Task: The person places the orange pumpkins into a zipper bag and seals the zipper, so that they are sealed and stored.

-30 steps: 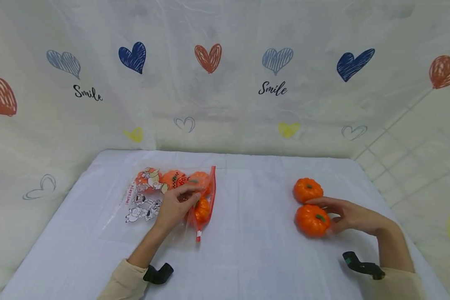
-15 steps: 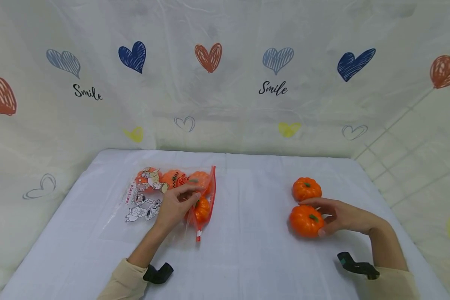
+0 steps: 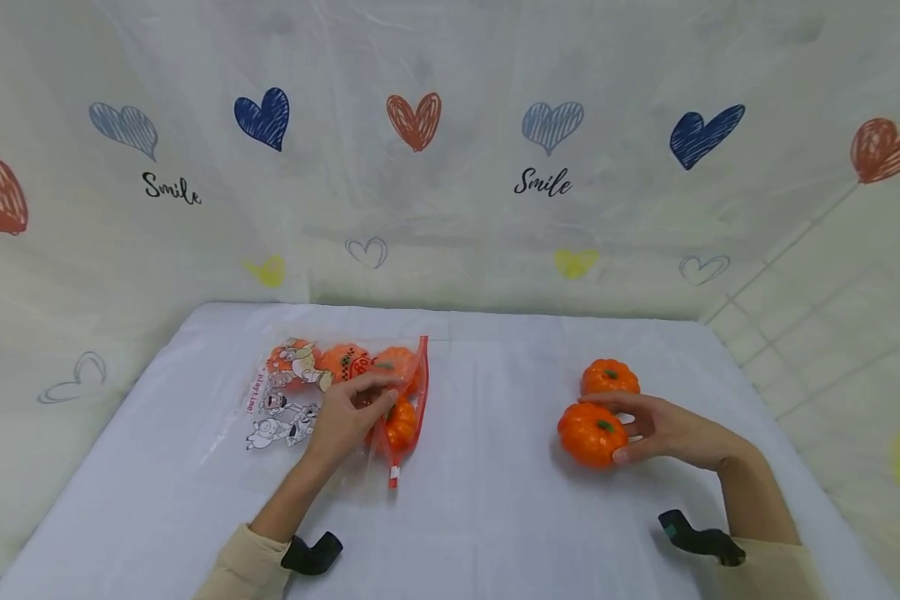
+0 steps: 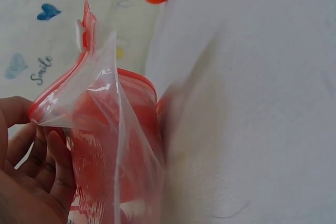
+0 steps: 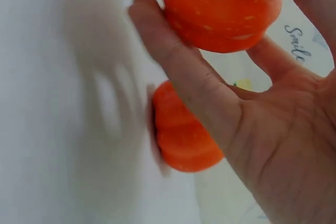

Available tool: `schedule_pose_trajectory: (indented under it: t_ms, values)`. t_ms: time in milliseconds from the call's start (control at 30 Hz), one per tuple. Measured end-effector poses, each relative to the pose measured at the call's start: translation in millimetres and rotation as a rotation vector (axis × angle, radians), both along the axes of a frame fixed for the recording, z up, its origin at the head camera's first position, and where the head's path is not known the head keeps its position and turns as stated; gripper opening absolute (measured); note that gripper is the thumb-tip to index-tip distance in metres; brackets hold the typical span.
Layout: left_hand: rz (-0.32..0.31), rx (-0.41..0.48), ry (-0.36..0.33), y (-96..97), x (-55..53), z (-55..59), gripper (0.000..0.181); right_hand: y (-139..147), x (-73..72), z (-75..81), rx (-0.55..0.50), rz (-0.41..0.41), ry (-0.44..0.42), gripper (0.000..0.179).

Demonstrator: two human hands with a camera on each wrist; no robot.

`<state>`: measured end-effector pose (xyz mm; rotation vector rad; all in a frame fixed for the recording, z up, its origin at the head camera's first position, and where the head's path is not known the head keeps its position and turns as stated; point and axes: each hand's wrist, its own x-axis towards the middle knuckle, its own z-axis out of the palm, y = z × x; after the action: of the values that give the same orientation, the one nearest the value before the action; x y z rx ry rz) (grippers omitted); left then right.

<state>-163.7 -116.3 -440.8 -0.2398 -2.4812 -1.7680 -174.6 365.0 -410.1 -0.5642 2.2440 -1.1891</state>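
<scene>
My left hand [image 3: 351, 410] pinches the edge of a clear zip bag [image 3: 281, 417] at its red-trimmed mouth, which gapes to the right. Inside the bag lie several orange toy pumpkins, one of them a pumpkin [image 3: 401, 425] right at the mouth. My right hand [image 3: 663, 429] grips another toy pumpkin [image 3: 591, 435] between thumb and fingers, its green stem facing up. In the right wrist view this gripped pumpkin [image 5: 220, 9] is held off the table surface. Just behind it sits a second loose pumpkin [image 3: 610, 377], resting on the table.
A white cloth covers the table [image 3: 487, 517], and its far edge meets a hanging backdrop [image 3: 465, 200] printed with hearts and "Smile". Black wrist mounts [image 3: 311, 554] are strapped at both sleeves. Cartoon animals are printed on the bag's left part.
My right hand has carried its pumpkin a little to the left, away from the right table edge. The left hand keeps its pinch on the bag in the same place.
</scene>
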Motion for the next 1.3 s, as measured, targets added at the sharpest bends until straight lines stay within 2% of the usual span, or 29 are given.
schedule_pose_trajectory:
  t_ms: [367, 633, 800, 1000, 1100, 1300]
  values:
    - [-0.009, -0.003, 0.014, 0.4, 0.5, 1.1, 0.022, -35, 1.1, 2.4, 0.056, -0.079, 0.062, 0.063]
    - [-0.004, -0.005, 0.004, 1.0, -1.1, 0.9, 0.023, -55, -1.1, 1.0, -0.042, -0.132, 0.046, 0.066]
    - [-0.003, -0.002, -0.007, -0.1, 0.1, 1.0, 0.023, -61, -1.3, 0.1, -0.049, -0.187, 0.039, 0.065]
    - [-0.004, 0.001, -0.006, -0.2, 0.0, 1.4, 0.022, -71, -3.5, -1.3, -0.107, -0.178, 0.022, 0.065]
    - [-0.003, 0.005, -0.005, -0.2, 0.2, 1.6, 0.022, -78, -5.0, -1.3, -0.103, -0.183, 0.047, 0.066]
    - [-0.004, 0.001, 0.003, -0.1, 0.1, 1.8, 0.022, -90, -9.0, -0.2, -0.053, -0.225, 0.153, 0.067]
